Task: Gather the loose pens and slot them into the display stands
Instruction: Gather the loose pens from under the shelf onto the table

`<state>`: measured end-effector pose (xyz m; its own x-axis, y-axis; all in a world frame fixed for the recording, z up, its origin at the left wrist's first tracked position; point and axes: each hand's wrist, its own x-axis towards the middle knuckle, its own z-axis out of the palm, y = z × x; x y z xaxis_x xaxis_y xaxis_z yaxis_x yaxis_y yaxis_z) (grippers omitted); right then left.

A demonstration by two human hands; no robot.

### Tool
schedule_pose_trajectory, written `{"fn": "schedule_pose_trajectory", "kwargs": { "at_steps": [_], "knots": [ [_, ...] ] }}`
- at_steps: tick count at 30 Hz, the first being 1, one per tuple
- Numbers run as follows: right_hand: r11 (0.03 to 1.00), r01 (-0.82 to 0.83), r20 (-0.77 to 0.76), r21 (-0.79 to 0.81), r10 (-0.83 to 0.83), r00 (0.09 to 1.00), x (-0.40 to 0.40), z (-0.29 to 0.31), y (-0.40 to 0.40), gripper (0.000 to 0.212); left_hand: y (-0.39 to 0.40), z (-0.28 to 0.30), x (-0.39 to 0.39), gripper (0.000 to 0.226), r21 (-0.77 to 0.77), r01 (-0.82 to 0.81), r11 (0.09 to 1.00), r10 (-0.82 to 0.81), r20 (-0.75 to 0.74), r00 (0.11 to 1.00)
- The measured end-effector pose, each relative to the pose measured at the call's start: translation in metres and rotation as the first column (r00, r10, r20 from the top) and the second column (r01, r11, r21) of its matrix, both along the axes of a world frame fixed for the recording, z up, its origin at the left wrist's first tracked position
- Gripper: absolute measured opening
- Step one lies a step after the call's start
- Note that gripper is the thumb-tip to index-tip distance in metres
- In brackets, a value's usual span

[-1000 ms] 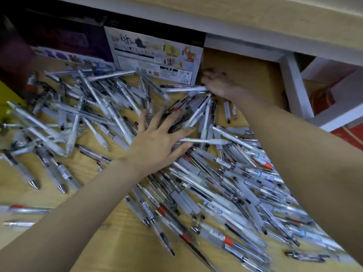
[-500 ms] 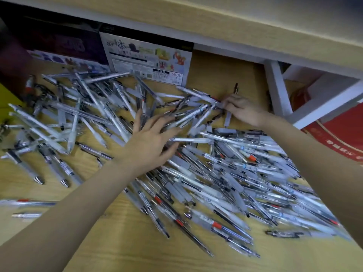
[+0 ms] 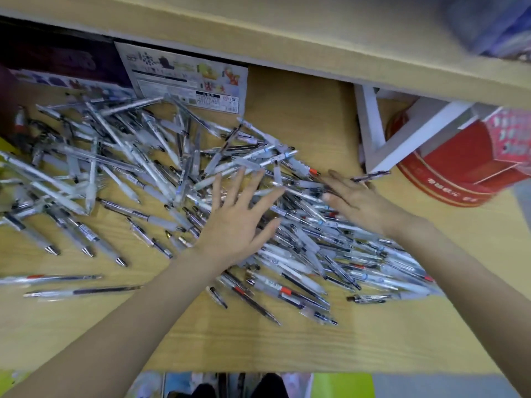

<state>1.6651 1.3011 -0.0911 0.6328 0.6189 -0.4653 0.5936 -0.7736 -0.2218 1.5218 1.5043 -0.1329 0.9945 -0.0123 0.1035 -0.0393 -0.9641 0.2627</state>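
A big heap of loose clear and grey pens (image 3: 149, 173), several with red or blue marks, covers the wooden shelf (image 3: 287, 340). My left hand (image 3: 238, 222) lies flat on the middle of the heap, fingers straight and spread. To its right my right hand (image 3: 356, 199) rests palm down on the heap's right side, fingers straight and pointing left. Neither hand holds a pen. No display stand is in view.
A printed white box (image 3: 186, 81) and a dark box (image 3: 57, 61) stand at the back under an upper shelf board (image 3: 287, 33). A white bracket (image 3: 370, 130) and a red round container (image 3: 465, 168) sit at the right. Stray pens lie at the left front.
My right hand has drawn back from the far rear of the shelf toward me, dragging pens with it into the heap. My left hand has stayed flat on the heap.
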Motion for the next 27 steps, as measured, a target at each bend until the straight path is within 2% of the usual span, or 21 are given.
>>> {"fn": "schedule_pose_trajectory", "kwargs": {
  "at_steps": [3, 7, 8, 10, 11, 12, 13, 14, 16, 17, 20, 23, 25, 27],
  "knots": [
    [0.994, 0.004, 0.014, -0.107, -0.002, 1.000, -0.011, 0.009, -0.004, 0.068, -0.020, 0.008, 0.015, 0.065, -0.086, 0.008, 0.996, -0.009, -0.012, 1.000],
    [0.969, 0.089, -0.025, -0.228, -0.098, 0.995, -0.005, 0.033, -0.014, 0.056, -0.038, 0.001, 0.035, 0.077, -0.025, 0.035, 0.999, -0.038, -0.147, 0.988],
    [0.955, 0.099, 0.028, -0.280, -0.095, 0.995, -0.003, 0.042, -0.015, 0.055, -0.038, -0.002, 0.037, 0.077, -0.013, 0.046, 0.999, -0.048, -0.155, 0.987],
    [0.939, 0.098, 0.289, -0.330, 0.002, 0.957, 0.004, 0.053, -0.013, 0.053, -0.036, -0.007, 0.038, 0.073, -0.011, 0.058, 0.998, -0.059, -0.125, 0.990],
    [0.959, 0.112, 0.439, -0.259, 0.013, 0.899, 0.010, 0.050, -0.010, 0.053, -0.036, -0.009, 0.038, 0.069, -0.018, 0.061, 0.998, -0.062, -0.099, 0.993],
    [0.984, 0.128, 0.517, -0.123, -0.047, 0.854, 0.016, 0.044, -0.007, 0.052, -0.036, -0.009, 0.037, 0.065, -0.018, 0.061, 0.998, -0.063, -0.073, 0.995],
    [0.988, 0.153, 0.482, 0.008, -0.138, 0.865, 0.021, 0.035, -0.004, 0.049, -0.037, -0.010, 0.036, 0.060, -0.005, 0.060, 0.998, -0.061, -0.035, 0.998],
    [0.978, 0.188, 0.358, 0.089, -0.207, 0.910, 0.025, 0.024, 0.000, 0.047, -0.038, -0.011, 0.037, 0.057, 0.010, 0.058, 0.998, -0.058, 0.003, 0.998],
    [0.964, 0.261, 0.144, 0.052, -0.266, 0.953, 0.027, -0.004, 0.007, 0.053, -0.039, -0.013, 0.037, 0.053, 0.026, 0.053, 0.998, -0.054, 0.048, 0.997],
    [0.948, 0.316, 0.115, 0.025, -0.317, 0.942, 0.026, -0.017, 0.010, 0.056, -0.039, -0.014, 0.038, 0.052, 0.024, 0.053, 0.998, -0.055, 0.054, 0.997],
    [0.888, 0.444, 0.134, 0.120, -0.458, 0.879, 0.020, -0.030, 0.024, 0.055, -0.038, -0.015, 0.038, 0.052, 0.013, 0.053, 0.998, -0.053, 0.019, 0.998],
    [0.899, 0.387, 0.197, 0.205, -0.425, 0.883, 0.015, -0.026, 0.017, 0.050, -0.038, -0.012, 0.037, 0.057, -0.039, 0.048, 0.998, -0.050, -0.050, 0.998],
    [0.900, 0.396, 0.261, 0.183, -0.433, 0.863, 0.014, -0.026, 0.009, 0.050, -0.037, -0.008, 0.038, 0.061, -0.089, 0.026, 0.996, -0.032, -0.068, 0.997],
    [0.898, 0.431, 0.309, 0.090, -0.437, 0.845, 0.015, -0.032, 0.007, 0.052, -0.038, -0.002, 0.047, 0.061, -0.141, -0.014, 0.990, 0.011, -0.022, 1.000]
  ]
}}
